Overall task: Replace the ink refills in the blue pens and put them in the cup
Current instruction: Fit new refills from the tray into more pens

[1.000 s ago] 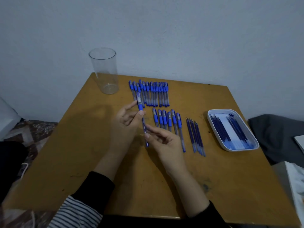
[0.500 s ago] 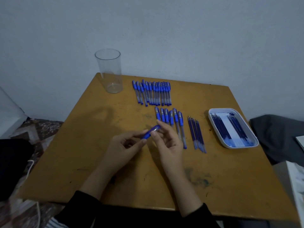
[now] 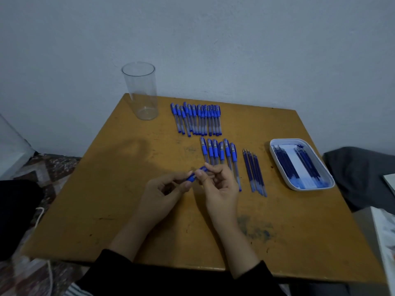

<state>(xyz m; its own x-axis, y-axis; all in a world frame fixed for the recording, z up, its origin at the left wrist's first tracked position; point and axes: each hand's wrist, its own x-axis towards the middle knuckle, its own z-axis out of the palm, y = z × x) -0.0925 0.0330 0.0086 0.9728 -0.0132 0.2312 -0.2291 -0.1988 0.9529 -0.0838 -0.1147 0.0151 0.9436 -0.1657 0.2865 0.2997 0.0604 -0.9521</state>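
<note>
Hands: I see left hand [image 3: 162, 192] and right hand [image 3: 221, 186] pinching one blue pen [image 3: 193, 176].
Risk: a slip could drop it into the near row [image 3: 215, 151], mixing pens.

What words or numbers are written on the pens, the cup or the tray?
No text can be read anywhere in this view.
near row of pens: small pale marks by the blue grips, too blurred to read.
cup: clear, no print shows.
tray: plain white rim, no print shows.
</note>
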